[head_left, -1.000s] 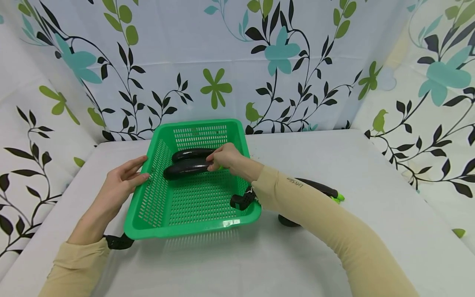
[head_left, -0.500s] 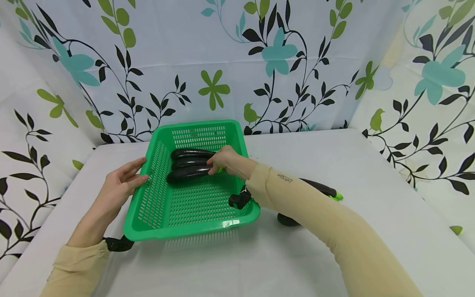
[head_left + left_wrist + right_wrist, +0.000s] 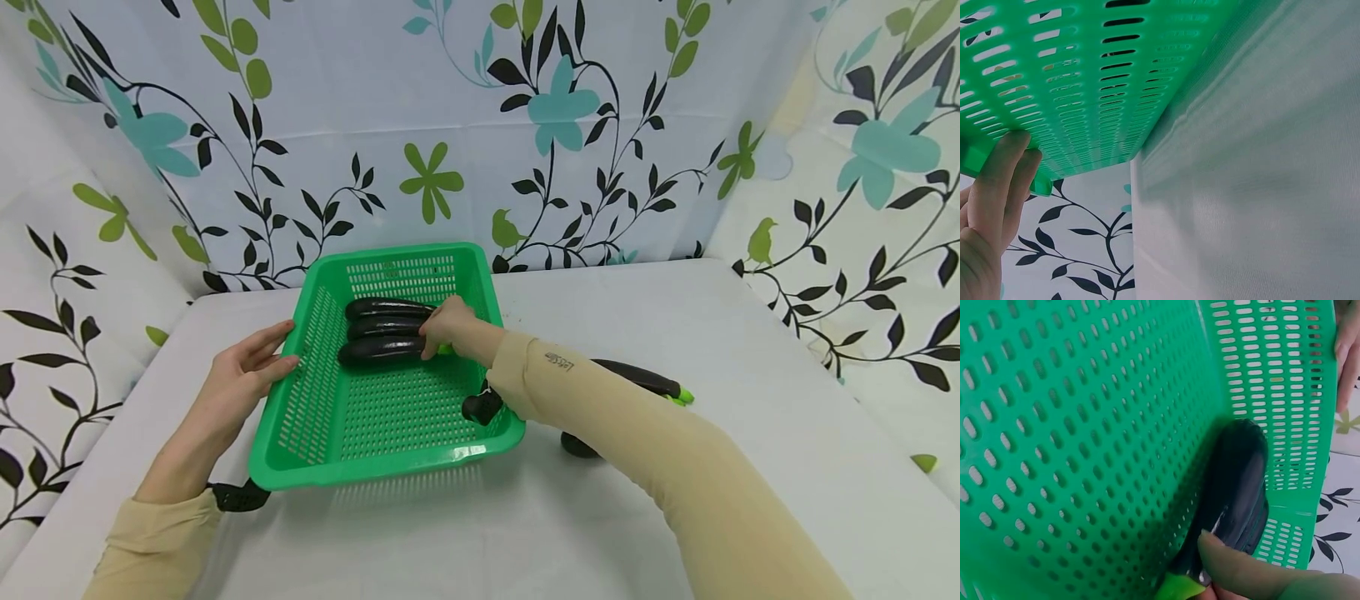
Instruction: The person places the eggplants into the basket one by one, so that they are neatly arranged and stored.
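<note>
Three glossy dark eggplants lie side by side in the green plastic basket (image 3: 390,417), in its back half. My right hand (image 3: 457,329) holds the nearest eggplant (image 3: 378,351) near its green stem end. In the right wrist view the thumb (image 3: 1225,556) presses on this eggplant (image 3: 1235,481), and the other fingers are mostly hidden. My left hand (image 3: 243,367) rests against the basket's left side, thumb and fingertips at the rim. From the left wrist view, two straight fingers (image 3: 1000,187) lie along the outside of the slotted wall.
On the white table (image 3: 540,525), right of the basket, another eggplant (image 3: 637,377) with a green stem lies partly behind my right sleeve (image 3: 600,408). A dark rounded end (image 3: 577,446) shows below that sleeve. A patterned curtain (image 3: 450,125) hangs behind the table.
The held eggplant has come down and toward me, off the middle one, so all three now show in a row. My left hand stays at the basket's side.
</note>
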Demonstrator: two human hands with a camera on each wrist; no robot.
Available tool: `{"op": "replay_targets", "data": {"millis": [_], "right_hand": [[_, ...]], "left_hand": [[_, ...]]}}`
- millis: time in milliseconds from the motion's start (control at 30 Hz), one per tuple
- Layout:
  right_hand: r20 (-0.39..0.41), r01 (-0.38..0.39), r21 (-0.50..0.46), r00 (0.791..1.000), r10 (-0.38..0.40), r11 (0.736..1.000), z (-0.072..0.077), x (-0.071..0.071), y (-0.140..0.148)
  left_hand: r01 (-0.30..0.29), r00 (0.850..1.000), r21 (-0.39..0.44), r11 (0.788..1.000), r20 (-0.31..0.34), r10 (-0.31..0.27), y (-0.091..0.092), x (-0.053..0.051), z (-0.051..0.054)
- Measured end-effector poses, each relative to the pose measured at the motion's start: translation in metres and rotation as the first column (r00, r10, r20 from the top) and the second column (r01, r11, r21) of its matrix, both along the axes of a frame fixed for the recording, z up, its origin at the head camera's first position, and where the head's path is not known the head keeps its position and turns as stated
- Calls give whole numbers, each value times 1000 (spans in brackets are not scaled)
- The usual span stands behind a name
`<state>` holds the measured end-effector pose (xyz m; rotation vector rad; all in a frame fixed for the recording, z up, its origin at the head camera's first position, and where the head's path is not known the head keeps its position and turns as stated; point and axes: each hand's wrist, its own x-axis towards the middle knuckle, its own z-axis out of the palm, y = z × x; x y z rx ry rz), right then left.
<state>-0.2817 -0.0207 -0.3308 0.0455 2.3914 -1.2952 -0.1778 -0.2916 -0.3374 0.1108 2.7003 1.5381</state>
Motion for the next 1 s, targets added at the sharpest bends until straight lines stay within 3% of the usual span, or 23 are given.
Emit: {"op": "replay_targets", "data": {"millis": [467,833,1000], "right_hand": [[-56,26,30,998,-24,999,3,2,2],[-45,41,-7,998,-41,999,3,3,2],[-45,49,-76,998,-53,996,4,3,2]], "left_hand": [[-2,1000,5,1000,-4,2,1,1,-1],[-1,1000,8,1000,-9,1,1,1,-1],[-2,1000,17,1000,-14,2,1,1,-1]]}}
